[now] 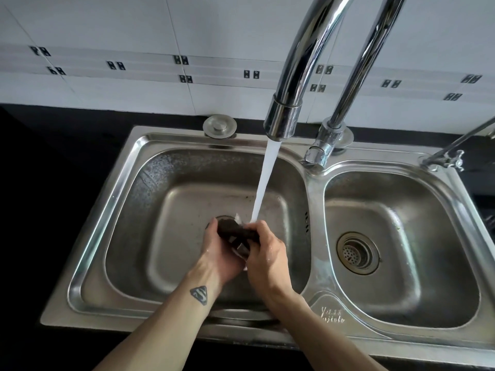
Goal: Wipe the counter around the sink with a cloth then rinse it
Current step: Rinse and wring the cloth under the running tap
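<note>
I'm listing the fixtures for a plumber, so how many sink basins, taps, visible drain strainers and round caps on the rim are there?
Sink basins: 2, left and right
Taps: 2, running tall tap and small side tap
Visible drain strainers: 1; the left drain is mostly hidden behind the hands
Round caps: 1
Total: 6

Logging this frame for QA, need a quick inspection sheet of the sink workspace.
Surface: dark counter around a steel double sink; wetness unclear.
Job's things: dark cloth held over the left basin under running water from the faucet.
Clutter: nothing seen.
Hands: left hand and right hand both grip the cloth.
Cables: nothing seen.
Surroundings: white tiled wall; round steel cap; second tap far right.
</note>
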### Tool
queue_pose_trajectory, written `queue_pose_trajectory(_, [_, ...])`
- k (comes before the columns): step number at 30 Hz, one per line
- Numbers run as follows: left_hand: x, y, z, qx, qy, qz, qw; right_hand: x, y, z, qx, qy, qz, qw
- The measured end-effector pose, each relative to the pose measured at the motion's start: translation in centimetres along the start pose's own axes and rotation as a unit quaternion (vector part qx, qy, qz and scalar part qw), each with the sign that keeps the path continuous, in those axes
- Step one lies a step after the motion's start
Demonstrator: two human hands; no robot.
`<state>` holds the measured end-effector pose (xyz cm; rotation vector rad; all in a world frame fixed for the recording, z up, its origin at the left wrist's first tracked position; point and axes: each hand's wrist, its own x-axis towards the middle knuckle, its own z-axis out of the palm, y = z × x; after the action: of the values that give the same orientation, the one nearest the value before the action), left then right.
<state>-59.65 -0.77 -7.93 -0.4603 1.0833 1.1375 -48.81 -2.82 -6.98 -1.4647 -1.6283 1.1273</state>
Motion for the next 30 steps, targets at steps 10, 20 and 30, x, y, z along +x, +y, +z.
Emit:
queue_pose_trajectory(10, [0.4, -0.4, 1.8, -0.034, -0.011, 0.025, 0.999, -1.4, 0.9, -1.6, -0.001, 0.001, -0.033, 0.999])
queue_pose_trajectory(20, [0.3, -0.6, 2.3, -0.041, -0.059, 0.013, 0.997, 1.2, 1.2, -2.9, -0.176, 0.004, -0.104, 0.979])
queue_pose_trajectory(30, [-0.3, 0.0, 3.0, 0.050, -0.076, -0.002, 0.996, 0.4, 2.5, -2.7, -0.079, -0.015, -0.133, 0.988])
